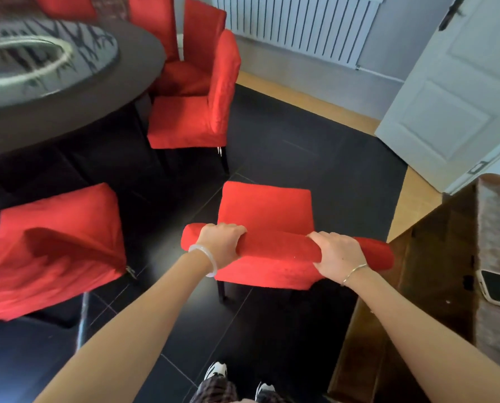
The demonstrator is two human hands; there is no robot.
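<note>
Chair: a red fabric-covered chair (264, 210) stood on the dark tiled floor (301, 146), apart from the round dark surface (77, 103).
Left hand: the left hand (222, 242) curled over the top of the chair's backrest, gripping it.
Right hand: the right hand (339, 253) gripped the same backrest further right.
Nearby: other red-covered chairs (184, 120) ringed the surface.

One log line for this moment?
left hand: grips chair back | right hand: grips chair back | chair: apart from table
</note>
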